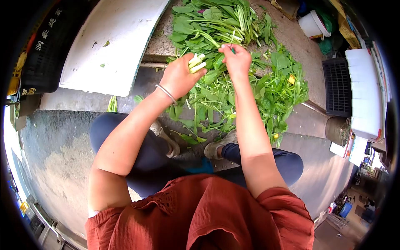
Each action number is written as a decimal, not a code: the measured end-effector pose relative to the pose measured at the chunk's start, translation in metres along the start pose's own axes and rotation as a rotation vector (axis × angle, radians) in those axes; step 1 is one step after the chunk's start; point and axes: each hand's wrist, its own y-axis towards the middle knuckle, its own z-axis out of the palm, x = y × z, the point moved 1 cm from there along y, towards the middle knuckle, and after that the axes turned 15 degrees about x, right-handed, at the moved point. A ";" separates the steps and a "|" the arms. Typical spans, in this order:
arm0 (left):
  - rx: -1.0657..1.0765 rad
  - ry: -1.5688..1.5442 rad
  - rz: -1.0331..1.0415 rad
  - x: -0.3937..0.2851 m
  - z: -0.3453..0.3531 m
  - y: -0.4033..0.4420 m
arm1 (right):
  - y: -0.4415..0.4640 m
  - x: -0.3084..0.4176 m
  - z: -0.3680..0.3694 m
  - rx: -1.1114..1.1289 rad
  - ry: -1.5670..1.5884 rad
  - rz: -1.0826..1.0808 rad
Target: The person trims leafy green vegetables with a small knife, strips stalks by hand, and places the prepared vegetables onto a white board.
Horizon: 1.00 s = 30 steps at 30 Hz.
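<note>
My left hand, with a bangle at the wrist, is closed around a bunch of leafy greens whose pale, thick stalk ends stick out past the thumb. Beside it, my right hand pinches the end of a green stalk. A small dark green bit shows between its fingers, too small to name. Just beyond both hands lies a heap of leafy greens, its stalks pointing right. Looser leaves and stems are strewn below the hands and to the right.
A white board lies at the left, by a black crate. A white bucket, a black plastic crate and a white foam box stand at the right. My shoes are close to the scattered leaves.
</note>
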 end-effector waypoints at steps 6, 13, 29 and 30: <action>0.125 0.106 0.099 -0.012 0.011 -0.002 | 0.008 -0.021 0.003 0.010 0.009 0.115; 0.222 0.348 0.080 -0.014 0.017 -0.012 | 0.006 0.011 0.007 -0.032 0.035 0.005; 0.319 -0.551 -0.006 -0.006 0.028 -0.022 | -0.119 0.019 -0.011 0.295 0.507 0.082; 0.345 -0.642 -0.040 -0.005 0.028 -0.022 | -0.122 0.020 -0.008 0.332 0.567 0.069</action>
